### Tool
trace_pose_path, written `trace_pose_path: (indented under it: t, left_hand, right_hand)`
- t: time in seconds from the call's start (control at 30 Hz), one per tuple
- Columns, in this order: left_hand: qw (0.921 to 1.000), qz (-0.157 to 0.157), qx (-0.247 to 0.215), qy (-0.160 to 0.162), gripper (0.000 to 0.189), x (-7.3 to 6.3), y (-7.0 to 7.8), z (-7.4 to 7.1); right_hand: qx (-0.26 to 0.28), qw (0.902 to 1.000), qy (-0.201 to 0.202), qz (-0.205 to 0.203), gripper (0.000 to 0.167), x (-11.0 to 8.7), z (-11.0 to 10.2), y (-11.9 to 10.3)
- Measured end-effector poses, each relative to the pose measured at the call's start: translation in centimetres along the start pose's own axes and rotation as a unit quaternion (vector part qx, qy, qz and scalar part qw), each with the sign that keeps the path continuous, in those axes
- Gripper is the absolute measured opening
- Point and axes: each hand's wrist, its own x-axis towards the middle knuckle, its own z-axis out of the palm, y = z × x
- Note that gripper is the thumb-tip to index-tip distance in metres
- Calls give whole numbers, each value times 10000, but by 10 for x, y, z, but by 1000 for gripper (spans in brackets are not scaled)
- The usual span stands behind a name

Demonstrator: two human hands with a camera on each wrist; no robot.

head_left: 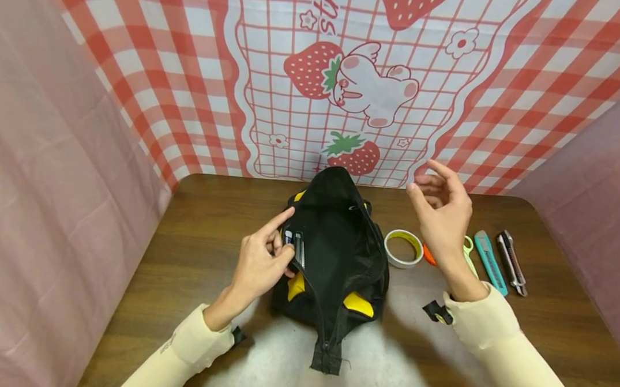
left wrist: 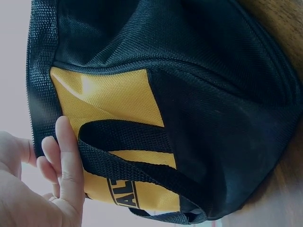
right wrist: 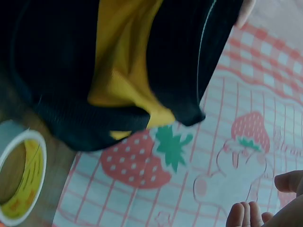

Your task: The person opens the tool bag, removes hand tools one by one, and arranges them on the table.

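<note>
A black tool bag (head_left: 334,241) with yellow panels lies unzipped on the table, its mouth gaping upward. My left hand (head_left: 265,261) pinches the left rim of the bag between thumb and fingers, with the index finger stretched along the edge. In the left wrist view the fingers lie over the rim beside a yellow panel (left wrist: 113,99) and a black strap handle (left wrist: 128,137). Inside the rim, near the left thumb, sit a small white-and-dark item (head_left: 288,237) and a narrow clear strip (head_left: 300,251). My right hand (head_left: 444,216) hovers right of the bag, fingers loosely bent, holding nothing.
Right of the bag lies a tape roll (head_left: 387,252). Beyond it are an orange item (head_left: 429,255) partly hidden by the right hand, light-green scissors (head_left: 469,249), a teal utility knife (head_left: 490,263) and a dark-and-silver one (head_left: 512,263). A strawberry-print cloth (head_left: 272,99) hangs behind the table.
</note>
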Motion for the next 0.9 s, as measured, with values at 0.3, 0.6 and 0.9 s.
trace_pose_path:
  t: [0.3, 0.6, 0.9]
  left_hand:
    - [9996, 174, 197, 136, 71, 0, -2, 0]
    - [9999, -14, -84, 111, 70, -1, -3, 0]
    - [9994, -133, -318, 63, 70, -1, 0, -2]
  right_hand:
    - [964, 9934, -612, -71, 46, -23, 42, -15]
    - [1629, 9714, -1528, 812, 48, -55, 91, -12]
    - [600, 9562, -2434, 1509, 60, -74, 109, 22]
